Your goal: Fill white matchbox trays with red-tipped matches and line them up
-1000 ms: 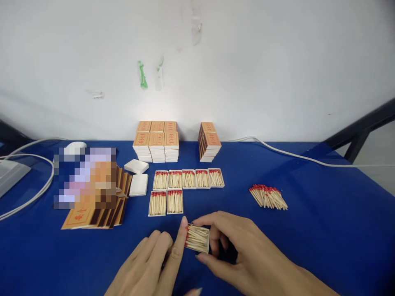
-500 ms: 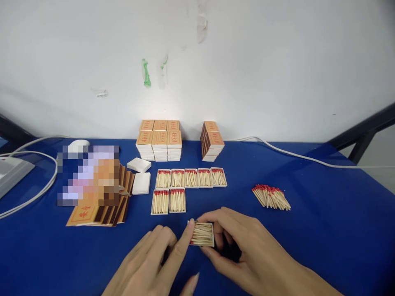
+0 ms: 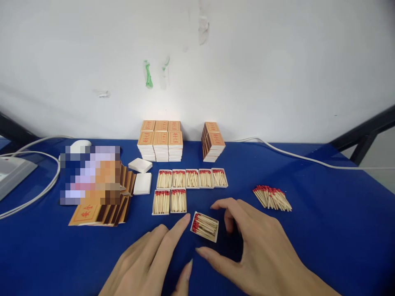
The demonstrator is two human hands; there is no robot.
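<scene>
Item in hand: one shallow white card matchbox tray (image 3: 205, 226), filled with red-tipped wooden matches, lying slightly askew on the blue cloth-covered table (image 3: 324, 230), near the front edge and just in front of the filled rows.

Left hand (image 3: 148, 263): flat, fingers extended and loose, index fingertip just beside the tray's left end; grips nothing.

Right hand (image 3: 262, 250): arched over the tray's right side, fingers and thumb spread apart, holding nothing; contact with the tray cannot be told.

Filled trays set out: a back row of five (image 3: 192, 178) and a front row of two (image 3: 169, 201), edge to edge. By judgement, seven are placed and this one makes an eighth, not yet aligned with the front row.

Stock left: loose pile of red-tipped matches (image 3: 272, 197), well to the right; two empty white trays (image 3: 141, 174), left of the rows; fanned orange-and-brown sleeves (image 3: 101, 211).

Finished goods, by judgement: stacked orange matchboxes (image 3: 160, 144) and a smaller stack (image 3: 212, 146) against the white wall (image 3: 247, 61).
</scene>
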